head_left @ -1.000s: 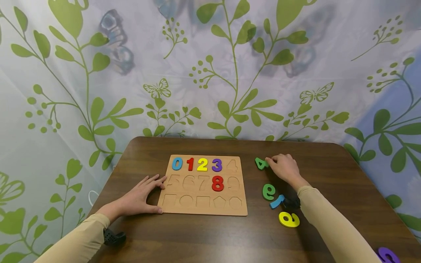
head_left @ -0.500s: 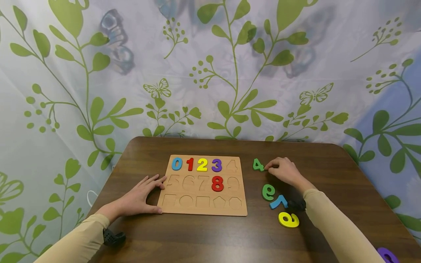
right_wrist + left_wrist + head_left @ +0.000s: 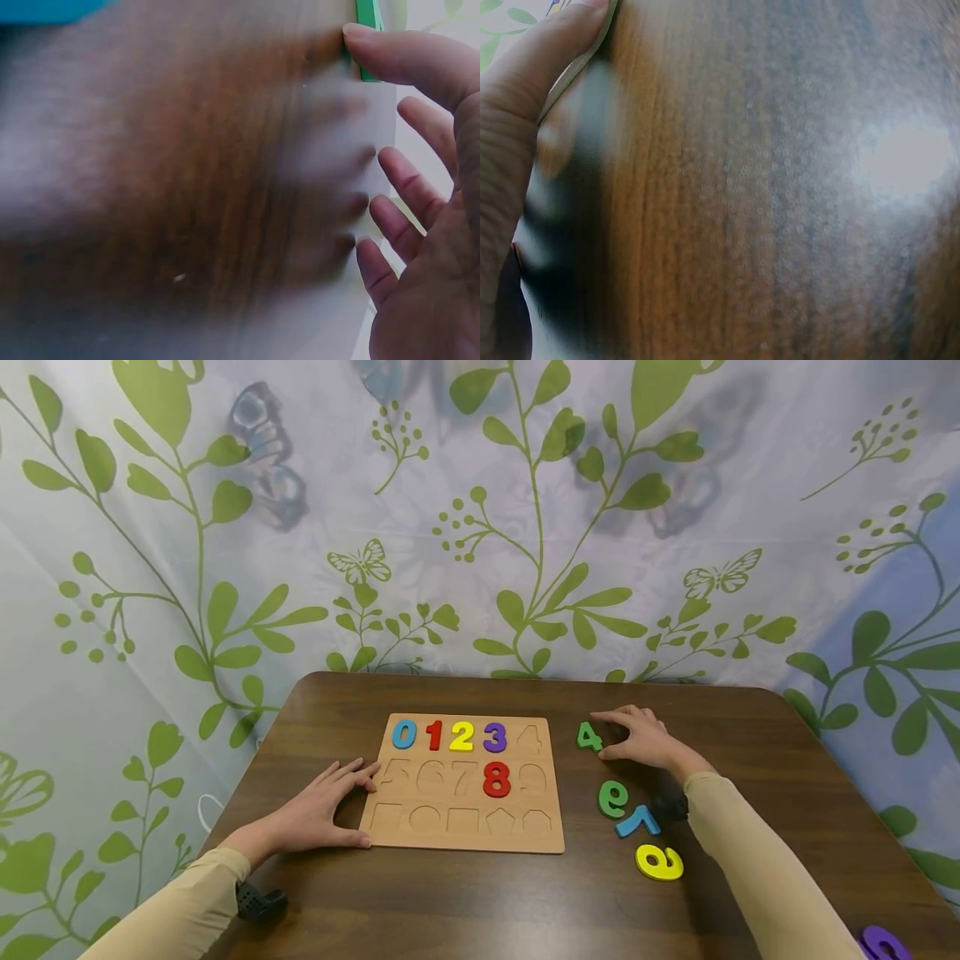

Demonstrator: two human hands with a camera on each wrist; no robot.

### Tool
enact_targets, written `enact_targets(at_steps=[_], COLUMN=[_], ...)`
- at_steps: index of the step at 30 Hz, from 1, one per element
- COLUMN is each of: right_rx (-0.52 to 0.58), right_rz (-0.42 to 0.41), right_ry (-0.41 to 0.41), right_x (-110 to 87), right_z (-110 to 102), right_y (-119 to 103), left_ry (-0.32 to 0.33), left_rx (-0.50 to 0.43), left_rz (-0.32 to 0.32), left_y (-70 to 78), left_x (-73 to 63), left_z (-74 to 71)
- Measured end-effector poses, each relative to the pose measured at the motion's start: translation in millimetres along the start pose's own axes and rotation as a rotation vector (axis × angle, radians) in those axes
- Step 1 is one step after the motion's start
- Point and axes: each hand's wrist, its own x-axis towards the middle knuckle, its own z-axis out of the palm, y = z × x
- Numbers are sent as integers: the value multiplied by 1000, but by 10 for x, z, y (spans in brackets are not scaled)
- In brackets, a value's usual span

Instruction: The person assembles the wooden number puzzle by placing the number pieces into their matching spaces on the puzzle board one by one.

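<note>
Right grip [image 3: 641,740] spread beside green 4 [image 3: 590,743], left [image 3: 321,807] spread, touching board [image 3: 467,802] holding five numbers [image 3: 497,778].

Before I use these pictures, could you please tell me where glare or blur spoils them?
Head: faint sheen on the table, board and numbers clear; left wrist: white glare near the right edge, table soft; right wrist: table blurred, right hand crisper.

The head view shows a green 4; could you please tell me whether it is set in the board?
No, the green 4 lies on the table, apart from the board and to its right.
</note>
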Motion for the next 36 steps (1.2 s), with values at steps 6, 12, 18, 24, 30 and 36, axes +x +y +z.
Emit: enact_targets(at_steps=[6, 12, 18, 24, 30, 36], right_rx=[-20, -16, 1, 18, 19, 19], right_rz=[0, 8, 2, 0, 1, -5], right_ry=[-26, -15, -17, -27, -21, -1], right_x=[80, 100, 63, 18, 7, 10], right_z=[16, 45, 48, 38, 41, 64], right_y=[-11, -20, -24, -34, -30, -10], left_ry=[5, 2, -12, -13, -2, -2], left_rx=[-3, -5, -2, 1, 8, 11], left_rz=[-4, -13, -24, -16, -7, -8], left_y=[-12, -6, 6, -2, -4, 1], left_x=[-16, -20, -10, -9, -5, 0], left_z=[18, 12, 2, -5, 3, 5])
